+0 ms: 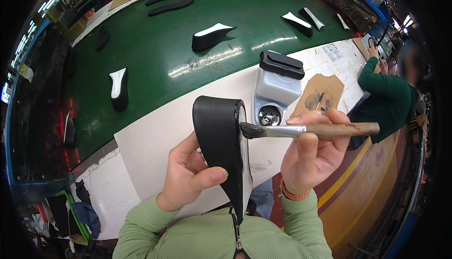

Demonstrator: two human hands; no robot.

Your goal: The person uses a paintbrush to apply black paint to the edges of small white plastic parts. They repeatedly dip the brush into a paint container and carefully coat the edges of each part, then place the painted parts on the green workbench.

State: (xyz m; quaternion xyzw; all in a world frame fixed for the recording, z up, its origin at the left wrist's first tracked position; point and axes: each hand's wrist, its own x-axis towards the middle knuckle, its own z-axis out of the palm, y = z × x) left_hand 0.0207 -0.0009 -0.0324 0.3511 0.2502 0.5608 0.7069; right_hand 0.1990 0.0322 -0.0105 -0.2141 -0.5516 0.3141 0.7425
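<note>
My left hand [191, 176] grips a black wedge heel [216, 139] upright, thumb across its near face and fingers behind it. The heel's thick end points up and its thin end down toward my jacket. In my right hand [313, 155] is a brush [329, 130] with a wooden handle and metal ferrule, held level between thumb and fingers. Its black-coated bristles meet the heel's right edge, beside the pale inner face. Behind the brush stands a whitish dispenser bottle [278, 87] with a black lid and a round well [270, 115] of black liquid.
A green conveyor belt [155, 70] carries several white-topped black wedges, such as one wedge [213, 36], and flat black soles [170, 5]. A stained brown cardboard piece [320, 91] with a small brush lies on the white table. At right sits a co-worker in a green sleeve [383, 77].
</note>
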